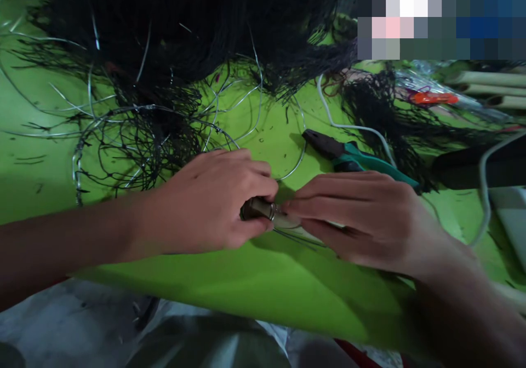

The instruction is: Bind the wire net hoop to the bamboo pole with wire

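Observation:
My left hand (230, 193) curls round a short pale rod, perhaps bamboo (259, 209), with a shiny band of wire (273, 211) about it near the thumb. Close against the rod's right end, my right hand (361, 214) has its fingertips pinched together; what lies between them is hidden. Thin dark wires (299, 239) run beneath both hands. Beyond the right hand lie pliers with teal handles (353, 157), jaws pointing left. Behind my left wrist rests a wire hoop (78, 165) with black netting (135, 154) across it.
A large heap of black netting (197, 23) fills the back of the green table (230, 286). Loose silvery wires (258, 88) curl over it. Pale tubes (493, 80), an orange item (433, 98), a grey cable (361, 128) and a dark box (476, 165) are at right.

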Demonstrator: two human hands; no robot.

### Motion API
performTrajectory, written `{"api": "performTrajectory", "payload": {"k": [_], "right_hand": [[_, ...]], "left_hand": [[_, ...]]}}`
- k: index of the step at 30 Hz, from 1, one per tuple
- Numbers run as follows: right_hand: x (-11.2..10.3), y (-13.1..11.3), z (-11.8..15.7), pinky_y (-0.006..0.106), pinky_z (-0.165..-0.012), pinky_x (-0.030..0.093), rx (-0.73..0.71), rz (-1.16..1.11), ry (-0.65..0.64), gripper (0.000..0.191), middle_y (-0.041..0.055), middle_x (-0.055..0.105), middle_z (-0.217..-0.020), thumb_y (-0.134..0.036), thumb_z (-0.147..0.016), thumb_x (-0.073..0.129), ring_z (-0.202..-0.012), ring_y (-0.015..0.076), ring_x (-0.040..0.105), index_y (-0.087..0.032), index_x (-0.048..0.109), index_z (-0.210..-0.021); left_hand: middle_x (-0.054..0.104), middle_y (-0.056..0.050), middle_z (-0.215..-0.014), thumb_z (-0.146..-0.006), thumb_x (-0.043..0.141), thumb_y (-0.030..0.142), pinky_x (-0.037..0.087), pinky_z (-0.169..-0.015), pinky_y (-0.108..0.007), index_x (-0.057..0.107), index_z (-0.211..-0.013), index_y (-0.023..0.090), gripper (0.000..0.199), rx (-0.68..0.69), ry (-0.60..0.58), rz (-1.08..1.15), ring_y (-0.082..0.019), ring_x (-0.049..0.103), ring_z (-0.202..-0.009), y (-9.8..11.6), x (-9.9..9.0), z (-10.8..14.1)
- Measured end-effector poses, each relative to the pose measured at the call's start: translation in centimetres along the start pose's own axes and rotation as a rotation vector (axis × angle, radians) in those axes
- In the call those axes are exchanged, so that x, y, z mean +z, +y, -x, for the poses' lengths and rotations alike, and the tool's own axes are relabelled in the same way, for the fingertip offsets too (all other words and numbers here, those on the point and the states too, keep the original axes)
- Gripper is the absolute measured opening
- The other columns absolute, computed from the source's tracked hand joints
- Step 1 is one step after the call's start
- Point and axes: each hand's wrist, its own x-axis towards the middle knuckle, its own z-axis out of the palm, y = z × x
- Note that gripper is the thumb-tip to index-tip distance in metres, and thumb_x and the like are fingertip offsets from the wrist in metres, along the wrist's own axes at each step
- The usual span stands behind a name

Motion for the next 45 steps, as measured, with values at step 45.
{"api": "performTrajectory", "payload": {"k": [45], "right_hand": [[-7.9, -1.7, 1.7, 0.032, -0.063, 0.019, 0.737, 1.142, -0.421, 0.039, 0.0072, 0.06, -0.077, -0.057, -0.096, 0.051, -0.061, 0.0173, 0.045, -0.019, 0.054, -0.096]], "left_hand": [[0.072, -0.006, -0.113, -0.088, 0.077, 0.04, 0.05, -0.094, -0.044, 0.066, -0.115, 0.021, 0.035, -0.025, -0.045, 0.055, -0.027, 0.064, -0.105, -0.2, -0.4, 0.4]]}}
